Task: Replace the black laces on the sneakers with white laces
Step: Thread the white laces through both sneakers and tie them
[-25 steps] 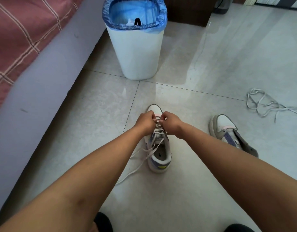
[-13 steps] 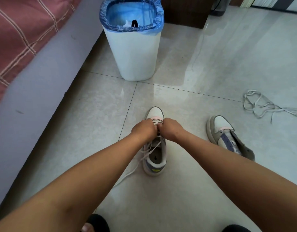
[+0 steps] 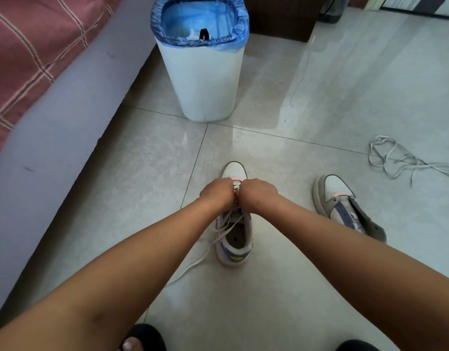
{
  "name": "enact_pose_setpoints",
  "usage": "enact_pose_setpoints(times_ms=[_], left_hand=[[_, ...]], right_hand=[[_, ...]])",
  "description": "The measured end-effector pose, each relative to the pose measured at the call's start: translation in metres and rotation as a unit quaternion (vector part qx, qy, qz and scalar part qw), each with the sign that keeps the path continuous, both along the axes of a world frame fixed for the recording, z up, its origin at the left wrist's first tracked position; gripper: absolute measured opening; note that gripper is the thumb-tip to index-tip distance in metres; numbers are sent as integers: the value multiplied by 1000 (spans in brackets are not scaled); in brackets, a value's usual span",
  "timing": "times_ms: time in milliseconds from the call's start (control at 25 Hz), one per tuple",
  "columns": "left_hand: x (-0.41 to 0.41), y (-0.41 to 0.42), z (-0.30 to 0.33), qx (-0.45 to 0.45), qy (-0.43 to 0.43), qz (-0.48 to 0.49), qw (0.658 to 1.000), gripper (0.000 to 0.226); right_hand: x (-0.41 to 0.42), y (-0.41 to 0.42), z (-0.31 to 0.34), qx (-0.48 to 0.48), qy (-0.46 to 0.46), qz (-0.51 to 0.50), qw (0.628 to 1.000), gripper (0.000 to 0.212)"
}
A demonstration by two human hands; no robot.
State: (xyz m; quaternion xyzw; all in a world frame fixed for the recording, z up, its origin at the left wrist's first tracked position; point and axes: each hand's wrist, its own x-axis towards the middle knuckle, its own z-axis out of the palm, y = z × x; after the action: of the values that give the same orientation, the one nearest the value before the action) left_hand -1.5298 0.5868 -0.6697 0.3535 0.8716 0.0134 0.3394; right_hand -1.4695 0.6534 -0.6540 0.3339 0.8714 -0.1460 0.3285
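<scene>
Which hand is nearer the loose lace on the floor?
Right. The right hand sits on the sneaker, toward the loose lace at far right; the left hand is just beyond it.

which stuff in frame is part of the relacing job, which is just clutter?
Job:
- sneaker being laced
- white lace trailing from it
- left hand and right hand, both curled at its eyelets
- second sneaker, no lace visible
- spare white lace on the floor

Lying about:
- lined bin
- bed edge
- black slipper

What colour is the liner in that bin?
Blue, folded over the white bin's rim; liner shows clearly in the head view.
</scene>
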Motion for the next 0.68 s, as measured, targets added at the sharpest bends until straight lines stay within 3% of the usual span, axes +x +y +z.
enact_pose_setpoints(times_ms=[80,160,240,320,400,440,480,600,680], left_hand=[[1,0,2,10,-10,4,1000,30],[1,-2,3,40,-17,8,999,30],[-1,-9,2,87,-42,32,995,23],[-4,-19,-6,153,-114,111,975,17],[-4,-27,-15,206,-185,202,939,20],[-3,-28,-18,215,-199,224,929,23],[-3,-28,-19,212,-200,231,928,25],[-4,-20,-13,173,-161,202,950,19],[-6,-13,-6,164,-135,178,961,19]], right_hand=[[0,-1,4,2,-20,39,999,26],[1,3,3,-27,-16,83,996,9],[9,15,-4,-138,67,9,988,18],[23,23,-15,-289,188,-183,921,27],[35,26,-24,-355,267,-302,843,30],[38,25,-27,-364,284,-329,824,30],[38,23,-30,-353,288,-326,828,30],[33,21,-30,-233,261,-213,912,21],[29,21,-29,-168,258,-135,942,22]])
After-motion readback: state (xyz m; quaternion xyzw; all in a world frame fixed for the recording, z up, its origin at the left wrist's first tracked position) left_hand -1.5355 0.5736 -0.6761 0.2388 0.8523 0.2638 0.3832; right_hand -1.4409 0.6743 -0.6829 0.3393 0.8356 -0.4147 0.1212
